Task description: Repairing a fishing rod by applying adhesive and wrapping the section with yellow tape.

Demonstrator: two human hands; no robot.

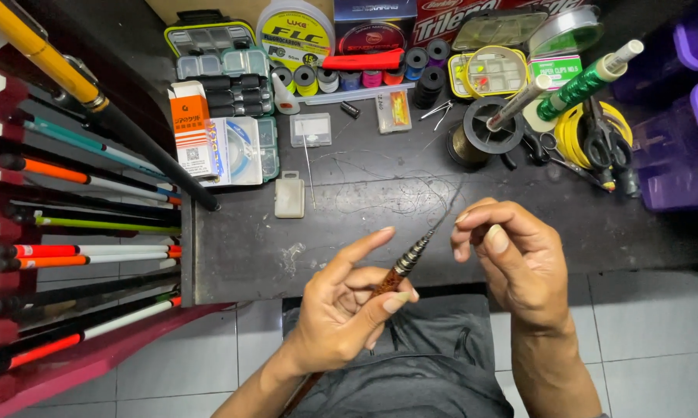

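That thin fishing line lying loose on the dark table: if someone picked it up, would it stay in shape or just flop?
The fishing line probably flops: it lies in loose curls on the table. It looks very thin, so likely near weightless and prone to tangling. The right hand seems to pinch a strand, suggesting it's fiddly to grip.

Both forearms are bare right up to where they leave the bottom of the picture; no sleeves show. The left hand (341,306) has no ring, watch or glove, and its nails are cut short and left plain. The right hand (511,259) is likewise bare, with no band at the wrist; its thumbnail is pale and unpainted. Below the hands, across the lap, lies dark grey cloth (430,364) with folds and a stitched seam, most likely shorts or trousers.
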